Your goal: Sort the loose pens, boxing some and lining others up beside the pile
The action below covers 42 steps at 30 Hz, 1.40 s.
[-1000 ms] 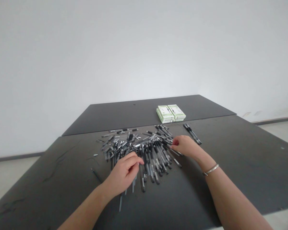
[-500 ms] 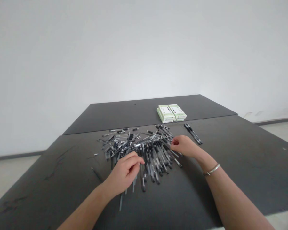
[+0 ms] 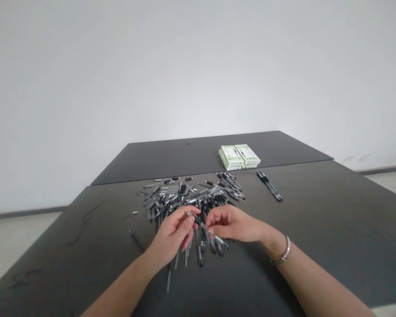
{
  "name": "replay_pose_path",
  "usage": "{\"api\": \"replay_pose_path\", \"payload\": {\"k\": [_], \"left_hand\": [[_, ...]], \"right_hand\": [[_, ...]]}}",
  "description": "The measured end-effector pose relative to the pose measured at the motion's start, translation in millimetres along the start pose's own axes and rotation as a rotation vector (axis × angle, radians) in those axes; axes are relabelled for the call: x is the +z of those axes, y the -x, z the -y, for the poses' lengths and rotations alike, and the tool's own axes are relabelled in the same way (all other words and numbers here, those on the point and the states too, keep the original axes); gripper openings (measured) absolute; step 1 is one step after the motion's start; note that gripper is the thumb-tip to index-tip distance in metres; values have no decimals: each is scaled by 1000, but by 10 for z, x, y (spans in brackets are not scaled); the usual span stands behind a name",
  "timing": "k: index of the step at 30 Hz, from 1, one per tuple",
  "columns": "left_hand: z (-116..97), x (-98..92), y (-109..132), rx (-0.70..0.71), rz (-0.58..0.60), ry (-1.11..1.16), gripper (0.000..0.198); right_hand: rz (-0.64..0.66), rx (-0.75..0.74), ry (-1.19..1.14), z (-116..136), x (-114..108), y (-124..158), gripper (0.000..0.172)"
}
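Between my two hands a clear pen barrel with a black grip [image 3: 199, 222] is held at a slant, above the near side of a pile of pen parts. My left hand [image 3: 173, 231] pinches its grip end between thumb and fingers. Closed on the middle of the barrel is my right hand [image 3: 236, 223], with a metal bracelet on the wrist. Below and behind both hands the pile of pen parts [image 3: 171, 198] spreads out: clear barrels, black grips, caps and thin refills. My hands hide some of it.
Two pens [image 3: 269, 186] lie side by side right of the pile. Behind them, stacked white-and-green boxes [image 3: 239, 157] stand on the far dark table section. A loose dark rod [image 3: 136, 241] and a small silvery tip [image 3: 135, 213] lie at left.
My right hand has come left and nearer from the pile's right side, bringing a pen barrel. My left hand has closed on the barrel's grip end. The view has shifted slightly.
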<state>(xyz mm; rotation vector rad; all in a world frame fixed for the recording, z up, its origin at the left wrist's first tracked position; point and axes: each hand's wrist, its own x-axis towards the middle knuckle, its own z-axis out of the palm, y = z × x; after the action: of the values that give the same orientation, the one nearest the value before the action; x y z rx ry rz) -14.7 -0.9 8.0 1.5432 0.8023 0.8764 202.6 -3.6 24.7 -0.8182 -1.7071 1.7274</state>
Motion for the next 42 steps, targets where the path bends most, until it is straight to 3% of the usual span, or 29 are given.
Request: {"api": "replay_pose_path", "payload": {"k": [4, 6, 8, 12, 14, 18, 27, 35, 39, 42], "left_hand": [[-31, -8, -11, -37, -48, 57, 29], [-39, -14, -21, -33, -97, 100, 30], [-41, -26, -30, -22, -145, 123, 30], [-25, -53, -38, -15, -176, 115, 30], [-16, -59, -36, -9, -182, 98, 30], [-23, -62, -34, -3, -185, 56, 30], [-75, -74, -56, -16, -235, 55, 31], [-59, -86, -56, -2, -236, 57, 32], [-75, -82, -63, 1, -231, 30, 32], [-110, -75, -74, 0, -214, 17, 35]], "right_hand": [[-6, 8, 50, -15, 5, -14, 30], [-70, 30, 123, -26, -62, -21, 30], [-239, 54, 236, -47, -173, -39, 29], [-715, 100, 644, -107, -470, -108, 19], [-794, 142, 910, -134, -602, -167, 22], [-647, 122, 1215, -173, -736, -376, 31], [-553, 160, 1338, -244, -816, -858, 27], [-499, 211, 1366, -254, -780, -960, 22], [-481, 166, 1381, -201, -738, -952, 29], [-423, 143, 1403, -157, -703, -968, 21]]}}
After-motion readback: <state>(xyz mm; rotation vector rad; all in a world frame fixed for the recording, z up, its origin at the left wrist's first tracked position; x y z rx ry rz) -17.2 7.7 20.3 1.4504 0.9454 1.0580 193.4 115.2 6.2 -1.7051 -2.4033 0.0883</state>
